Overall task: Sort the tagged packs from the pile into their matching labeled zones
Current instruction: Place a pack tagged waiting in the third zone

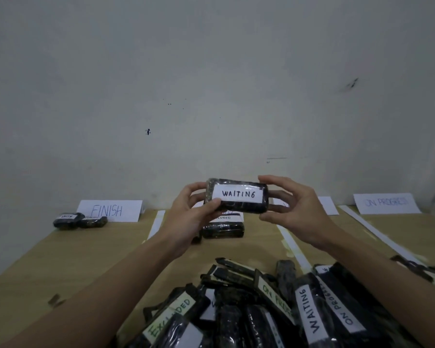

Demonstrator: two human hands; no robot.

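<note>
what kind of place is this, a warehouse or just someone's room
Most likely a makeshift sorting station in a plain room, not a warehouse: a wooden table against a bare wall, split by white tape strips into zones with handwritten paper signs such as FINISH, and a pile of tagged packs.

- One camera only, worn on my head, looking forward and slightly down across the table [60, 252] to the wall [211, 71] at the far end.
- My forearms enter from the near edge; the pile [274, 305] lies closest, the zone signs far.
- The wide lens bends the edges.
</note>
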